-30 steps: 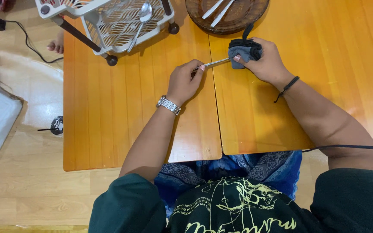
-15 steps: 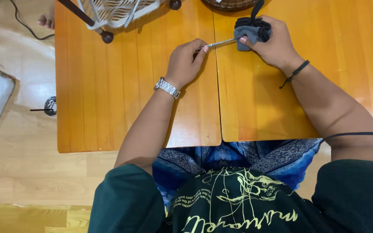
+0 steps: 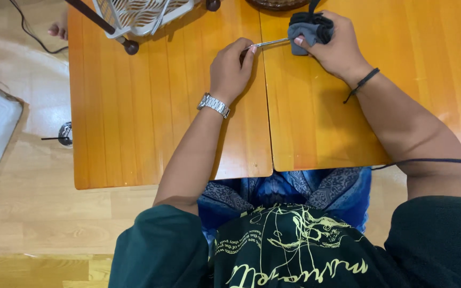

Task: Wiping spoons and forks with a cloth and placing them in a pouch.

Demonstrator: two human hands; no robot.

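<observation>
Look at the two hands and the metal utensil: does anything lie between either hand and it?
Nothing visible does. The left hand pinches one end of the utensil directly. At the other end a grey cloth is wrapped round it, held by the right hand, so the cloth lies between that hand and the metal.

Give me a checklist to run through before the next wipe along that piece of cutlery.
1. Left hand pinches the handle end of the metal utensil: ok.
2. Right hand wraps the grey cloth around the far end: ok.
3. Which kind of utensil it is, head hidden in cloth: cannot tell.
4. Utensil held over the orange table: ok.
5. White drying rack stands apart from both hands: ok.
</observation>
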